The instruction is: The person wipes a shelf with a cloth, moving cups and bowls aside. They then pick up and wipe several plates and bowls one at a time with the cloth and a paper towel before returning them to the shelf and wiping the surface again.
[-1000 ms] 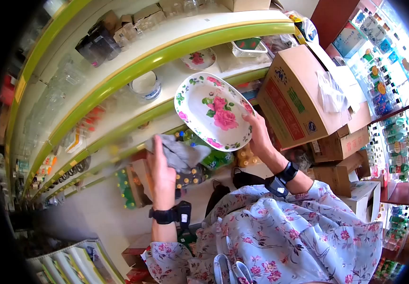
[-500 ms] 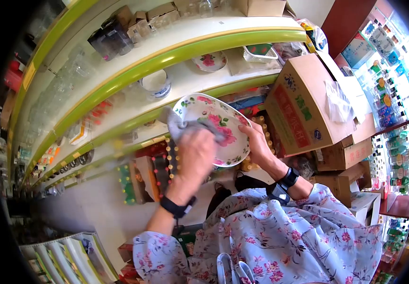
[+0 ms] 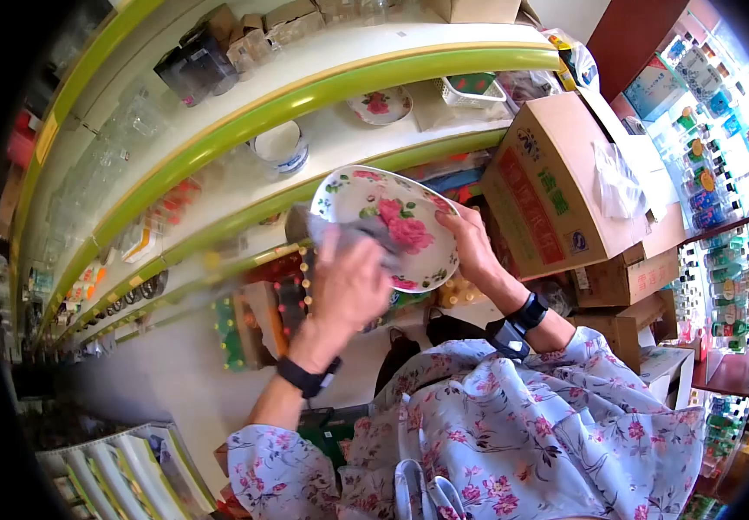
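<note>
A white plate [image 3: 431, 247] with pink flowers and green leaves is held tilted in front of my body. My right hand [image 3: 470, 247] grips its right edge, thumb over the rim. Against the plate's lower left part, my left hand [image 3: 348, 282] presses a grey cloth [image 3: 370, 234]; the hand is somewhat blurred, and the cloth hangs over the left rim. Black bands circle both wrists.
Green-edged shelves [image 3: 305, 95] run along the left and top, bearing a bowl [image 3: 279, 146], a flowered plate [image 3: 380, 104], a white basket [image 3: 470, 90] and glassware. A large cardboard box [image 3: 556, 182] stands to the right, near shelves of bottles [image 3: 726, 269].
My left hand and the cloth have moved down and left across the plate. The plate has shifted slightly upward, still in my right hand.
</note>
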The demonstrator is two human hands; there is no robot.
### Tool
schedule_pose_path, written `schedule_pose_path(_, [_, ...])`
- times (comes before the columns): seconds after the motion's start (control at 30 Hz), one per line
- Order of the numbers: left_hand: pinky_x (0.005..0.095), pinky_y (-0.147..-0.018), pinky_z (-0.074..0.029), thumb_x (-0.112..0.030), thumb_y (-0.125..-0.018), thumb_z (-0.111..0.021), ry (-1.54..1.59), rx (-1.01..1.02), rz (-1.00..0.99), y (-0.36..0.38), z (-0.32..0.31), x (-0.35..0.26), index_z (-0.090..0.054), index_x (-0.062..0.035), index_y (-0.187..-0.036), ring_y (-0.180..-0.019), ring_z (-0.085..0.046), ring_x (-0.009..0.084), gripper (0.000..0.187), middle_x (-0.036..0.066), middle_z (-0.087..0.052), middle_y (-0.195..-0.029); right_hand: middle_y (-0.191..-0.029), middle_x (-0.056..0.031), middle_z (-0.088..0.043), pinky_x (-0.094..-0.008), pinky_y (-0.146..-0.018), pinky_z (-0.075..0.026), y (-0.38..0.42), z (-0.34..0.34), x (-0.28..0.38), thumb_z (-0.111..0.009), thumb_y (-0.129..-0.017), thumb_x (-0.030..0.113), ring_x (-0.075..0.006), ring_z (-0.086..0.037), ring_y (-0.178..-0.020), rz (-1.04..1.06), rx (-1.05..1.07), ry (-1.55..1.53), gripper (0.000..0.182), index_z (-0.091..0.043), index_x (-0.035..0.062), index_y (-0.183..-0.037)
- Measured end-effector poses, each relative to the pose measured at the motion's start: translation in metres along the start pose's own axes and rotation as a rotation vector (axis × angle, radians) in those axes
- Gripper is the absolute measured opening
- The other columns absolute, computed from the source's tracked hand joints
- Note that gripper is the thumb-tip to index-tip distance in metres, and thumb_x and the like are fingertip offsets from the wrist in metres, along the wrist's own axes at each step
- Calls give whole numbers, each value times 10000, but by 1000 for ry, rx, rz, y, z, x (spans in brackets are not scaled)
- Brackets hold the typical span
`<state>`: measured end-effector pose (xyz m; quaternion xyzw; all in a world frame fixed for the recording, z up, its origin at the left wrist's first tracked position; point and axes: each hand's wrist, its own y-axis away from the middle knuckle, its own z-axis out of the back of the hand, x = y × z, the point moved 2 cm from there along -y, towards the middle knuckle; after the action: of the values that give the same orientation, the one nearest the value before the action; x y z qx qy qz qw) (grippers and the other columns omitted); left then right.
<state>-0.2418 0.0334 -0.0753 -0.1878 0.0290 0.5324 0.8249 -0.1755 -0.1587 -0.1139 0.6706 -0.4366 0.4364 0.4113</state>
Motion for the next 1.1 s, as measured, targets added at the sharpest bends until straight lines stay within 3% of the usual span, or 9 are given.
schedule_pose_path(0.1, [586,-1154,-142,-116,-809,-539,-232,-42,47,8,1,53,-616,-20,-1014,-1078,-577,218,239,104,-615,-1114,-1040,-121,-669,-291,-831,-468,2,-7,2,-465,-895,108,-161,-608,-903,-65,27,38,360,-597,-75,-1177])
schedule_pose_path(0.17, [555,-1102,-252,-113,-807,-537,-259,-151,84,7,2,54,-617,-28,-977,-1053,-571,225,207,97,-615,-1081,-1031,-126,-670,-293,-834,-468,-1,-12,0,-463,-898,104,-163,-610,-907,-40,43,65,365,-590,-82,-1185])
schedule_pose_path(0.27, [519,-974,-360,-110,-809,-530,-86,113,298,3,-6,50,-616,-31,-930,-978,-575,251,168,93,-615,-1029,-1010,-118,-672,-295,-816,-473,2,-13,-6,-472,-900,113,-160,-605,-905,-95,14,44,368,-589,-79,-1191])
schedule_pose_path(0.3, [480,-847,-397,-129,-807,-537,-82,78,295,7,-15,48,-625,-33,-862,-912,-573,260,141,99,-618,-935,-1007,-116,-672,-295,-813,-474,-3,-13,-9,-474,-901,118,-159,-603,-904,-100,13,40,367,-591,-78,-1188])
schedule_pose_path(0.57, [414,-698,-483,-155,-767,-542,323,-74,136,4,-35,-37,-629,-41,-773,-773,-619,282,144,121,-647,-777,-990,-89,-669,-282,-819,-463,-3,-17,-36,-475,-914,168,-140,-582,-890,-27,-82,16,351,-614,-53,-1149])
schedule_pose_path(0.83, [373,-672,-493,-123,-718,-613,-186,-48,123,41,-22,39,-625,-73,-799,-758,-612,247,96,78,-622,-843,-969,-110,-678,-283,-776,-480,6,6,-26,-497,-926,161,-149,-617,-839,-193,15,72,341,-613,-52,-1165])
schedule_pose_path(0.93, [392,-643,-503,-125,-752,-625,-216,-265,188,43,1,52,-602,-80,-836,-725,-611,273,98,83,-598,-899,-925,-122,-683,-293,-736,-491,4,11,-18,-514,-915,170,-153,-627,-791,-255,-5,70,345,-623,-66,-1142])
schedule_pose_path(1.03, [348,-642,-510,-120,-763,-683,71,-464,461,31,13,68,-599,-36,-899,-764,-639,304,181,118,-635,-840,-916,-126,-685,-296,-705,-499,-9,27,-11,-527,-905,168,-151,-633,-761,-142,128,214,345,-628,-73,-1130])
schedule_pose_path(1.1, [305,-653,-494,-143,-781,-707,551,-344,595,24,8,80,-600,-9,-982,-740,-632,204,263,108,-658,-827,-911,-104,-689,-294,-696,-517,-9,29,-6,-539,-907,178,-157,-648,-762,-22,172,173,329,-644,-61,-1107])
